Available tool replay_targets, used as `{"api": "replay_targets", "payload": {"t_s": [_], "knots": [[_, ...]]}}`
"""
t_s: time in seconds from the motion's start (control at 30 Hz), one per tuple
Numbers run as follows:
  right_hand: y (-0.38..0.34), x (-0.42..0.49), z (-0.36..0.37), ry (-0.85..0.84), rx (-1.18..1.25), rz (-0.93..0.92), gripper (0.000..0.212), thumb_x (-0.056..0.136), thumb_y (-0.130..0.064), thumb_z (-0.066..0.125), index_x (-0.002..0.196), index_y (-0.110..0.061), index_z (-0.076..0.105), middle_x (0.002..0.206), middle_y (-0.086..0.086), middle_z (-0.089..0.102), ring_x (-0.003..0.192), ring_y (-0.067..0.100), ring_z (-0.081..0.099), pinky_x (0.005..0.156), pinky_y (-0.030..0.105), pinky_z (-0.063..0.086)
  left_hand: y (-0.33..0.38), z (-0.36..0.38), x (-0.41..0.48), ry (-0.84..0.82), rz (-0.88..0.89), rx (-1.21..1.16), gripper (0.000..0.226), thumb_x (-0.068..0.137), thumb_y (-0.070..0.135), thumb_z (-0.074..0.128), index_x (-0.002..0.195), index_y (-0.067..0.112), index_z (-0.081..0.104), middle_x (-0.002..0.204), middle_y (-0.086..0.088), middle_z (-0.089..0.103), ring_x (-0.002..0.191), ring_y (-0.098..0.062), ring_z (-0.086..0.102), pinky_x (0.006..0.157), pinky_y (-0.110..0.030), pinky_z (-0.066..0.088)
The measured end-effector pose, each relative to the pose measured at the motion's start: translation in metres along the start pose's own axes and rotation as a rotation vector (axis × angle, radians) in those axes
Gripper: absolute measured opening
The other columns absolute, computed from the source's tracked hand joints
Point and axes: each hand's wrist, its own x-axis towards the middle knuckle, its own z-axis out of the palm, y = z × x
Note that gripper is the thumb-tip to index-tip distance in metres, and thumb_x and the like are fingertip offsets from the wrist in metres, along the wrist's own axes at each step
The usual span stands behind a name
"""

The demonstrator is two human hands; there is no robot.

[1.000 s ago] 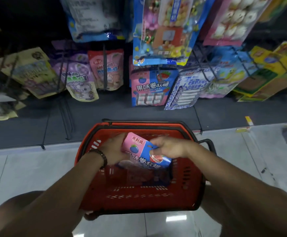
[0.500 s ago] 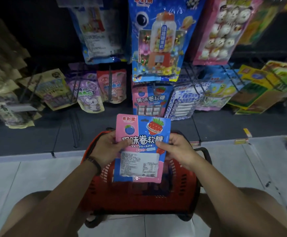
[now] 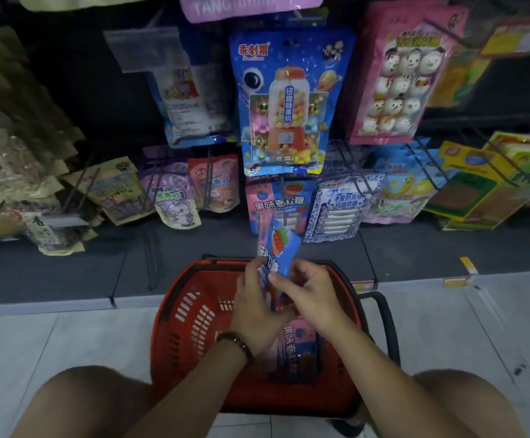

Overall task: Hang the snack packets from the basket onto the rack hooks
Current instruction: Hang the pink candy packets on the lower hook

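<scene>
Both hands' (image 3: 259,306) grip pinches the snack packet (image 3: 275,248) over the basket (image 3: 191,314).

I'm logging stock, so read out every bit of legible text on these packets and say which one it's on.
"乖刺猬" and "扭趣糖果机": blue gumball-machine packet.
"果味卷软糖": hanging pink-and-blue packet.
"TANG": pink header card, the rest cut off.
"果味卷": packet in the red basket, the rest hidden.
All other packets: too blurred.

We have one head-worn view only, looking forward and steeply down: the red basket (image 3: 188,314) sits close below us on the floor (image 3: 36,336), the rack (image 3: 106,105) near ahead, facing us
</scene>
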Motion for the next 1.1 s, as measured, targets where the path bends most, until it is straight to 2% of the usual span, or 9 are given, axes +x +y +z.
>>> {"api": "replay_targets", "payload": {"t_s": [0.13, 0.23, 0.33, 0.4, 0.5, 0.63, 0.8, 0.93, 1.1], "knots": [[-0.013, -0.001, -0.008, -0.079, -0.002, -0.003, 0.011, 0.099, -0.013, 0.073, 0.093, -0.012, 0.082, 0.091, 0.009, 0.08, 0.085, 0.016, 0.071, 0.08, 0.037, 0.057, 0.013, -0.001, 0.01, 0.104, -0.058, -0.337, 0.04, 0.097, -0.002, 0.066, 0.13, 0.022, 0.063, 0.102, 0.013, 0.079, 0.097, -0.001, 0.074, 0.079, -0.023, 0.06], [-0.013, 0.016, -0.033, 0.162, -0.167, -0.085, 0.007, 0.094, -0.018, 0.08, 0.088, -0.016, 0.077, 0.087, 0.012, 0.077, 0.082, 0.02, 0.072, 0.082, 0.048, 0.058, 0.007, -0.011, 0.02, 0.058, -0.121, -0.311, 0.017, 0.099, 0.013, 0.069, 0.111, 0.023, 0.076, 0.101, 0.012, 0.081, 0.102, -0.01, 0.076, 0.077, -0.016, 0.057], [-0.02, 0.027, -0.055, 0.352, -0.223, -0.034, 0.032, 0.087, -0.028, 0.088, 0.108, -0.028, 0.064, 0.106, 0.0, 0.068, 0.093, 0.014, 0.073, 0.08, 0.035, 0.061, 0.007, -0.022, 0.027, -0.03, -0.156, -0.261, 0.017, 0.097, 0.017, 0.072, 0.112, 0.022, 0.077, 0.104, 0.015, 0.08, 0.098, 0.0, 0.075, 0.074, -0.008, 0.054], [-0.025, 0.029, -0.062, 0.267, -0.103, 0.021, 0.031, 0.092, -0.021, 0.083, 0.117, -0.021, 0.066, 0.107, 0.0, 0.073, 0.083, 0.007, 0.075, 0.073, 0.031, 0.063, 0.006, -0.028, 0.034, -0.057, -0.157, -0.245, 0.019, 0.095, 0.016, 0.074, 0.114, 0.016, 0.077, 0.105, 0.01, 0.081, 0.098, -0.004, 0.076, 0.077, -0.013, 0.057], [-0.023, 0.035, -0.065, 0.151, 0.112, 0.042, 0.011, 0.098, -0.011, 0.073, 0.105, -0.018, 0.08, 0.102, 0.017, 0.081, 0.082, 0.031, 0.073, 0.069, 0.047, 0.063, 0.008, -0.03, 0.044, -0.062, -0.15, -0.239, 0.019, 0.095, 0.017, 0.074, 0.114, 0.016, 0.076, 0.106, 0.006, 0.081, 0.1, -0.009, 0.077, 0.084, -0.021, 0.061], [-0.02, 0.045, -0.066, 0.203, 0.121, -0.007, 0.012, 0.098, -0.009, 0.073, 0.101, -0.018, 0.08, 0.091, 0.01, 0.082, 0.073, 0.027, 0.073, 0.054, 0.034, 0.061, 0.015, -0.029, 0.054, -0.007, -0.157, -0.32, 0.02, 0.103, 0.021, 0.063, 0.119, 0.021, 0.074, 0.112, 0.005, 0.08, 0.105, -0.012, 0.076, 0.09, -0.029, 0.06], [-0.019, 0.066, -0.066, 0.255, 0.016, -0.098, 0.009, 0.097, -0.016, 0.075, 0.101, -0.023, 0.081, 0.09, 0.0, 0.083, 0.086, 0.023, 0.077, 0.079, 0.036, 0.062, 0.004, -0.029, 0.083, 0.161, -0.124, -0.155, 0.02, 0.09, 0.037, 0.079, 0.091, 0.017, 0.079, 0.089, -0.009, 0.08, 0.083, -0.023, 0.074, 0.083, -0.048, 0.062], [-0.01, 0.085, -0.067, 0.29, -0.021, -0.097, 0.005, 0.097, -0.018, 0.077, 0.097, -0.022, 0.079, 0.092, 0.004, 0.081, 0.091, 0.022, 0.074, 0.085, 0.036, 0.057, 0.002, -0.026, 0.107, 0.25, -0.116, -0.098, 0.01, 0.087, 0.026, 0.083, 0.083, 0.02, 0.076, 0.086, -0.009, 0.075, 0.072, -0.017, 0.065, 0.065, -0.017, 0.05], [-0.002, 0.105, -0.063, 0.246, -0.046, -0.031, 0.007, 0.102, -0.02, 0.07, 0.099, -0.023, 0.075, 0.092, -0.001, 0.079, 0.096, 0.027, 0.076, 0.092, 0.051, 0.061, -0.003, -0.019, 0.132, 0.191, -0.134, -0.183, 0.003, 0.093, 0.018, 0.077, 0.091, 0.02, 0.075, 0.093, -0.009, 0.078, 0.089, -0.034, 0.074, 0.086, -0.055, 0.061]]}}
